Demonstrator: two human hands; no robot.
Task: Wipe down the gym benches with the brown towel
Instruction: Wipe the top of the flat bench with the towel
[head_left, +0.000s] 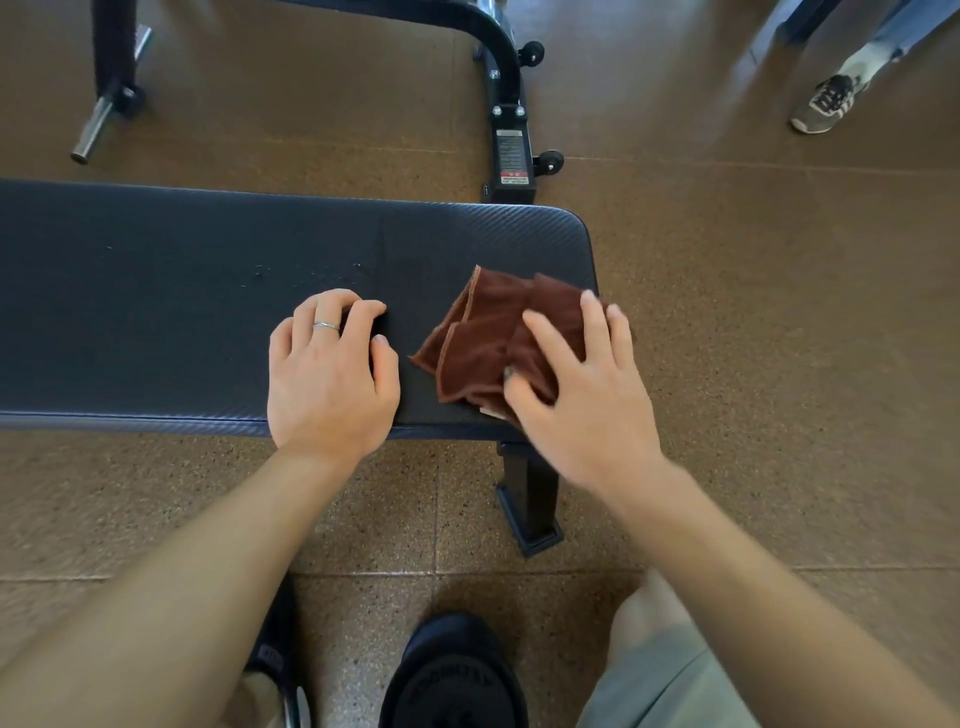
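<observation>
A dark padded gym bench (182, 291) runs across the view from the left edge to a rounded right end. A crumpled brown towel (483, 338) lies on that right end. My right hand (582, 384) lies on the towel with its fingers spread and fairly straight, pressing it onto the pad. My left hand (330, 371) rests on the pad just left of the towel, fingers curled under with nothing in them and a ring on one finger. Small droplets or specks (306, 273) show on the pad beyond my left hand.
The bench's black leg (530, 493) stands on the brown speckled floor below my right wrist. A black machine frame with small wheels (506, 104) and a barbell end (96, 124) stand behind the bench. Another person's shoe (826, 104) is at the far right. My own shoes (452, 675) are at the bottom.
</observation>
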